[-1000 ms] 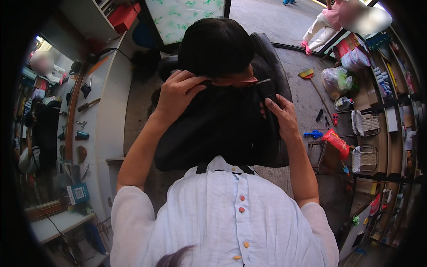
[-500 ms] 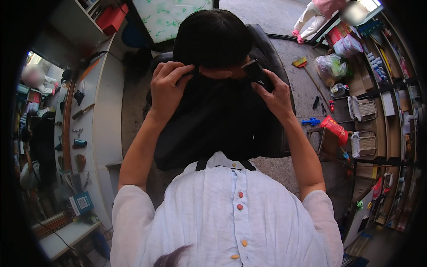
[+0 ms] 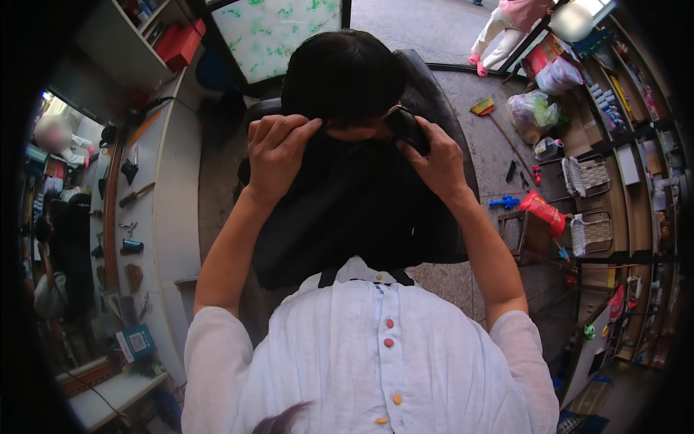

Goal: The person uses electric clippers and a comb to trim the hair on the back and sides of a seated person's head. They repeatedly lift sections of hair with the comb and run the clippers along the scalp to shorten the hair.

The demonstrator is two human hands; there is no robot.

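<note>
A person with short dark hair (image 3: 343,76) sits in front of me, covered by a black cape (image 3: 340,210). My right hand (image 3: 442,160) is wrapped round a black hair clipper (image 3: 407,132), its upper end against the right side of the head. On the other side, my left hand (image 3: 277,153) is raised with thumb and fingers pinched together at the hair edge. Whatever lies between those fingertips is too dark to make out.
A black padded chair (image 3: 439,94) surrounds the seated person. Along the left run a white counter (image 3: 177,188) with hairdressing tools and a mirror (image 3: 61,239). To the right are shelves (image 3: 629,188), woven-seat chairs (image 3: 584,176) and a broom (image 3: 483,107). Another person (image 3: 506,32) stands by the doorway.
The head sits slightly lower in view. My right hand has shifted a little left with the clipper, which has turned and now overlaps the hair's right edge. My left hand stays pinched close by.
</note>
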